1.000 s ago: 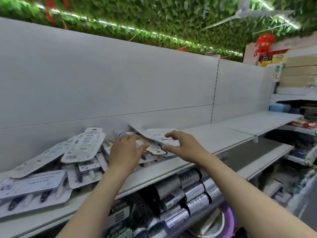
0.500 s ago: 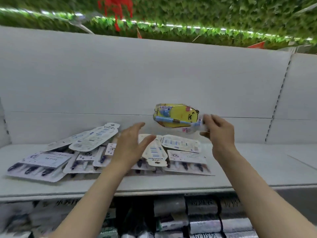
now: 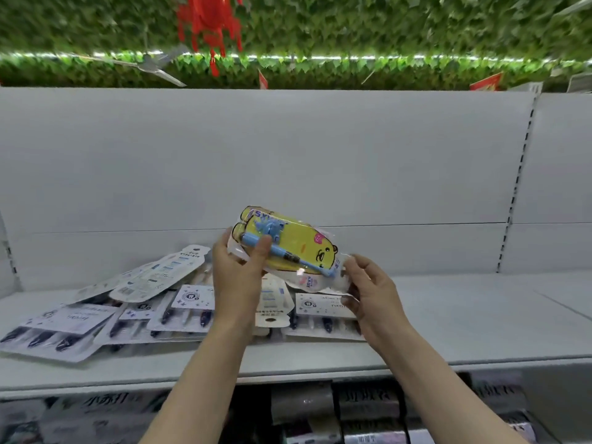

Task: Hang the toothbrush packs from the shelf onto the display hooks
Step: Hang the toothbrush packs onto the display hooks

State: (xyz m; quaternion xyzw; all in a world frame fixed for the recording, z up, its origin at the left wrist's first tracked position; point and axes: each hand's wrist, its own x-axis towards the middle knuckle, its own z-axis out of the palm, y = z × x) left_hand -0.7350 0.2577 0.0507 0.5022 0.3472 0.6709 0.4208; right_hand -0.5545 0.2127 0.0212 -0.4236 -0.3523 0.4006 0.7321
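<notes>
Left hand (image 3: 238,277), open and reaching half second ago, now grips left end of yellow pack (image 3: 288,248); right hand (image 3: 368,290) still pinches clear right end. Pack held above pile (image 3: 153,302) on shelf (image 3: 448,331). No hooks visible; hanging not yet started.

Held pack (image 3: 288,248) above packs (image 3: 134,302) piled on shelf (image 3: 464,318) (left half).
</notes>
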